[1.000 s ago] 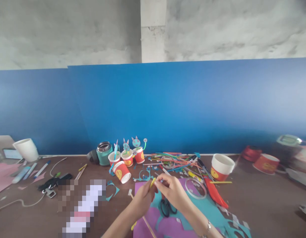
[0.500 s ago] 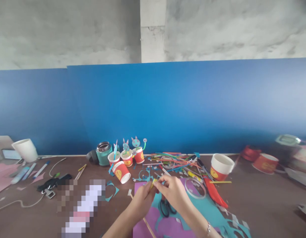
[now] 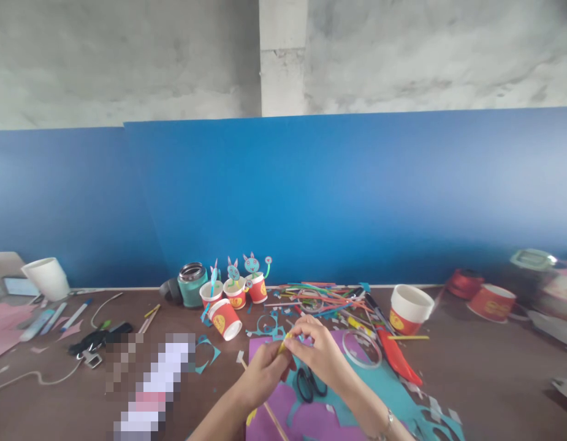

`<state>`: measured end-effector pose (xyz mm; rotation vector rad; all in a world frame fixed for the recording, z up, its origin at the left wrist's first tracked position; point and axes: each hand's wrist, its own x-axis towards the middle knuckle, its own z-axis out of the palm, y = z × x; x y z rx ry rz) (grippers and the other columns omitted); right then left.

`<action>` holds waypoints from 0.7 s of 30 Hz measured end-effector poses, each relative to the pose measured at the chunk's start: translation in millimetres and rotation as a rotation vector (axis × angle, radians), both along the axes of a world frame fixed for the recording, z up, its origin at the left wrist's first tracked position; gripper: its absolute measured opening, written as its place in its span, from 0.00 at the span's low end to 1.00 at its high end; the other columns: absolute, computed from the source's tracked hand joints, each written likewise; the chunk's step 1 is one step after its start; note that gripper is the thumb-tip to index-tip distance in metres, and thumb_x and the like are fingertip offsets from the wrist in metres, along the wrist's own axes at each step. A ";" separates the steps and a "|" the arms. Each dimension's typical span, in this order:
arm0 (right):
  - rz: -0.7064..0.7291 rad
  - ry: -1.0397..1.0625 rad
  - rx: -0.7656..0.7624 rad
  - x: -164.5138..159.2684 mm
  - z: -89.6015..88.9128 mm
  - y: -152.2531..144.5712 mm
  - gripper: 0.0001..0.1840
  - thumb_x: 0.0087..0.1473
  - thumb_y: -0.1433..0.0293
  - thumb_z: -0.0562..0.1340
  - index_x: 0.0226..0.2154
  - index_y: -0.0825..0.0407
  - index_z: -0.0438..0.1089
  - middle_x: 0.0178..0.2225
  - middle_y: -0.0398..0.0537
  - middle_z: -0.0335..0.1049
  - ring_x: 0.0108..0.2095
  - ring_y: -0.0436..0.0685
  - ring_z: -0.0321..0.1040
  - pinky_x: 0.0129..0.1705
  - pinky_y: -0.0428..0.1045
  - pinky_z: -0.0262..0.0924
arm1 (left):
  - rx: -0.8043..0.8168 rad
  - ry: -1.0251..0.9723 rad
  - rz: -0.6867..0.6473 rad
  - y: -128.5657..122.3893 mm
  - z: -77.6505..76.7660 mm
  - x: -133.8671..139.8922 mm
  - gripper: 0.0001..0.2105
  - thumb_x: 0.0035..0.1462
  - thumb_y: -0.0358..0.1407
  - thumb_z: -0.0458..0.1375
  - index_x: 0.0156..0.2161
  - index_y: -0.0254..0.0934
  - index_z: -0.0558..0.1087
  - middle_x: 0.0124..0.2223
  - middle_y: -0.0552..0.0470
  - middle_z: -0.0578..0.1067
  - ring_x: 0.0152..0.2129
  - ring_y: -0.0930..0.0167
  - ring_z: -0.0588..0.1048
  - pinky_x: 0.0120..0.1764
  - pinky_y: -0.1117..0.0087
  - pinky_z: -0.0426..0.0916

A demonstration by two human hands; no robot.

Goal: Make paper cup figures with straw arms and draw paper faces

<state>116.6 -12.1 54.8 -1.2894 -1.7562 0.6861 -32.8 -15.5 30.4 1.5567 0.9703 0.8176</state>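
Note:
A small yellow piece, its kind too small to make out, is pinched between both hands. The fingers of my left hand close on its lower end. At its upper end, the fingertips of my right hand touch it from the right. Beneath the hands lie purple paper and teal paper with cut-out shapes. Dark-handled scissors rest there, blades partly hidden. A thin wooden stick slants under my left wrist. A yellow scrap lies at the purple sheet's left side.
Paper cups with blue cat figures stand at the back, one tilted cup before them. Coloured sticks pile behind my right hand. A tape ring, a red pouch and a white-rimmed cup are on the right.
The yellow piece has tilted slightly and my fingers have shifted around it. My right wrist has moved a little right. A yellow scrap now shows on the purple paper's left side.

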 end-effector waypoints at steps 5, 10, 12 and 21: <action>0.038 0.072 0.033 1.3 0.5 1.7 0.07 0.47 0.68 0.61 0.21 0.52 0.68 0.31 0.45 0.68 0.38 0.55 0.65 0.42 0.48 0.56 | 0.042 0.014 0.083 1.4 2.0 -1.1 0.20 0.55 0.53 0.50 0.25 0.37 0.64 0.17 0.60 0.61 0.14 0.77 0.59 0.19 0.75 0.53; 0.015 0.072 0.061 4.2 -2.9 4.3 0.08 0.48 0.68 0.61 0.21 0.52 0.67 0.31 0.46 0.68 0.38 0.56 0.65 0.44 0.49 0.56 | 0.102 -0.052 0.125 1.1 5.9 1.2 0.19 0.55 0.53 0.51 0.28 0.37 0.64 0.22 0.57 0.66 0.19 0.75 0.65 0.23 0.74 0.60; 0.011 0.066 0.064 4.8 -4.1 5.6 0.08 0.48 0.67 0.61 0.21 0.51 0.68 0.30 0.45 0.68 0.37 0.56 0.65 0.42 0.49 0.56 | 0.102 -0.104 0.129 0.4 6.8 2.8 0.19 0.54 0.53 0.52 0.30 0.37 0.65 0.25 0.55 0.69 0.20 0.75 0.66 0.25 0.74 0.60; 0.053 0.035 0.052 3.1 -2.3 4.3 0.15 0.55 0.60 0.57 0.29 0.50 0.75 0.32 0.48 0.70 0.38 0.57 0.66 0.41 0.49 0.58 | 0.035 -0.165 0.191 8.9 -4.4 2.0 0.20 0.52 0.54 0.54 0.26 0.37 0.64 0.19 0.61 0.61 0.14 0.79 0.54 0.18 0.76 0.48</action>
